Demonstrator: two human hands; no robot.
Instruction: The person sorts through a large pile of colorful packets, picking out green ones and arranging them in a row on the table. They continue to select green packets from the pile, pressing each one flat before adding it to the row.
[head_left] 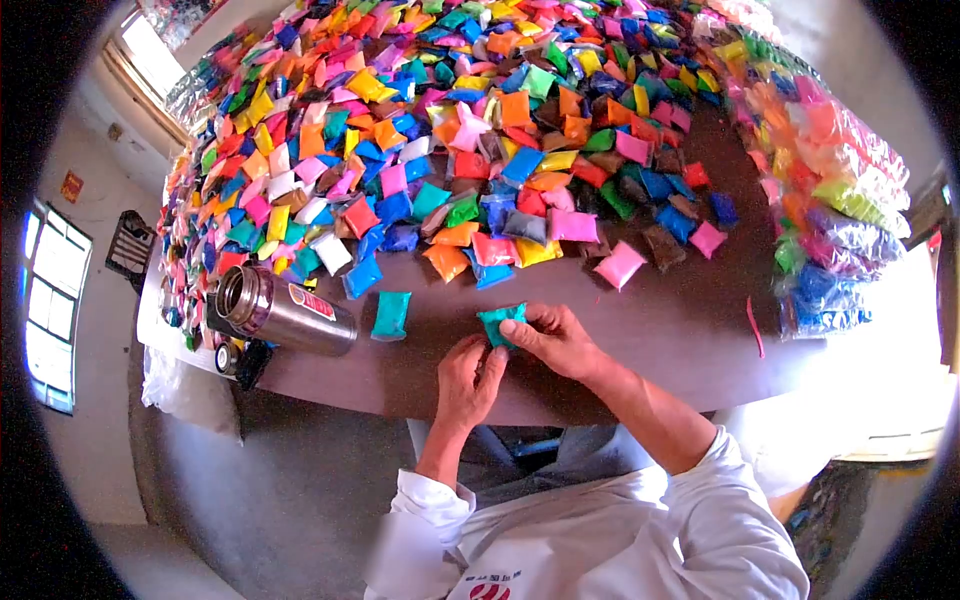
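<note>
Between my two hands, just above the table's near edge, is a small teal packet (497,322). My right hand (560,340) pinches its upper right side, thumb on top. Below it, my left hand (470,378) has thumb and fingers closed on the packet's lower edge. A second teal packet (390,316) lies flat on the brown table (440,290), left of my hands. Beyond them spreads a large heap of small coloured packets (470,130), and a pink packet (620,265) sits apart on the right.
A steel flask (290,312) lies on its side at the left, its mouth uncapped, with a lid (228,357) near it. Clear bags of coloured packets (835,210) are stacked along the right edge. A thin red strip (754,328) lies at the right.
</note>
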